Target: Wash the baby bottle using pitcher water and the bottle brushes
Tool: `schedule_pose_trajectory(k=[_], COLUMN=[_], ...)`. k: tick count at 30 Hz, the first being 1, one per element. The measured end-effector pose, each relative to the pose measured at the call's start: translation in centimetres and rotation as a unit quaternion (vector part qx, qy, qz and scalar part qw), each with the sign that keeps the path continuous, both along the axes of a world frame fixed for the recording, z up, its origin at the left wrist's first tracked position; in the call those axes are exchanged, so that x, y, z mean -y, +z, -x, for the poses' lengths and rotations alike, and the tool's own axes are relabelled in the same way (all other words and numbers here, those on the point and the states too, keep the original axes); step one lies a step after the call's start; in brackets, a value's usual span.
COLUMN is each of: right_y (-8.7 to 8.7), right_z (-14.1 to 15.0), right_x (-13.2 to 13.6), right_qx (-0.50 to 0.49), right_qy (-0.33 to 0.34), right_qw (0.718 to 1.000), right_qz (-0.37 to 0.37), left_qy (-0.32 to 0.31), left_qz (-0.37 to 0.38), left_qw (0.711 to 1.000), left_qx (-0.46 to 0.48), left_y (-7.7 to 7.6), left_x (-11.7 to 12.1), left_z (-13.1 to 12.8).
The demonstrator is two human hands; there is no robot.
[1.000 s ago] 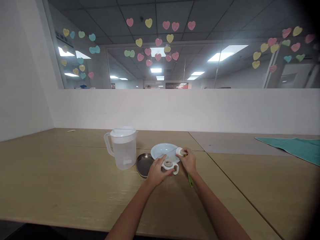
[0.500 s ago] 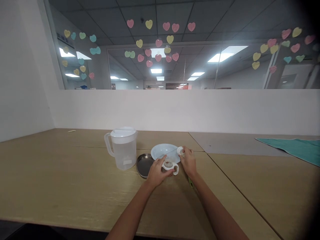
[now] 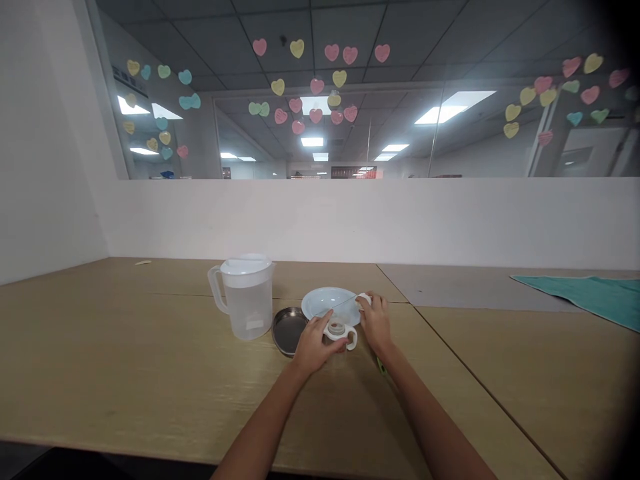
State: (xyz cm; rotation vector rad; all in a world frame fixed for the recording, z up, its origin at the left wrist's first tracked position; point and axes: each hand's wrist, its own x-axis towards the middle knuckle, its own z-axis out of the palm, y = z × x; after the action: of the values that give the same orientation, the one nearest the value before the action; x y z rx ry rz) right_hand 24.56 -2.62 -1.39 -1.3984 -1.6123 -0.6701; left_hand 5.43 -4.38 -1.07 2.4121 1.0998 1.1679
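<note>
low centre in my feed, the left hand point(image 3: 313, 345) curls round the open white-handled cup point(image 3: 337, 328) while the right hand point(image 3: 376, 323) pinches a white cap-like piece point(image 3: 363, 301), which i fear could drop into the bowl point(image 3: 323, 301) if that pinch slips.

Pitcher point(image 3: 249, 303) left, free table point(image 3: 525, 360) right

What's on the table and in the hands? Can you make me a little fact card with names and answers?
Left hand: holding a bottle with a white handle
Bottle top: uncovered
Right hand: gripping a white cap
Behind the bottle: a pale bowl
Left of the bowl: a dark metal dish
Farther left: a clear pitcher, lid on
Far right: a teal cloth
By right forearm: something green, mostly hidden
</note>
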Motion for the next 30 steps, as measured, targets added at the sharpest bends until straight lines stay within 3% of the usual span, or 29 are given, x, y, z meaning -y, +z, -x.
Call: schedule_pose_trajectory(k=[15, 23, 30], right_y=[0.1, -0.3, 0.8], right_z=[0.5, 0.6, 1.0], right_x=[0.0, -0.2, 0.6], right_qx=[0.123, 0.109, 0.042], right_qy=[-0.058, -0.05, -0.031], right_qw=[0.988, 0.99, 0.996], right_qz=[0.078, 0.081, 0.077], left_qy=[-0.009, -0.012, -0.012], left_qz=[-0.011, -0.021, -0.011], left_qw=[1.0, 1.0, 1.0], left_qx=[-0.003, -0.009, 0.0], left_y=[-0.1, -0.2, 0.1], left_x=[0.0, 0.0, 0.2], left_z=[0.0, 0.1, 0.0])
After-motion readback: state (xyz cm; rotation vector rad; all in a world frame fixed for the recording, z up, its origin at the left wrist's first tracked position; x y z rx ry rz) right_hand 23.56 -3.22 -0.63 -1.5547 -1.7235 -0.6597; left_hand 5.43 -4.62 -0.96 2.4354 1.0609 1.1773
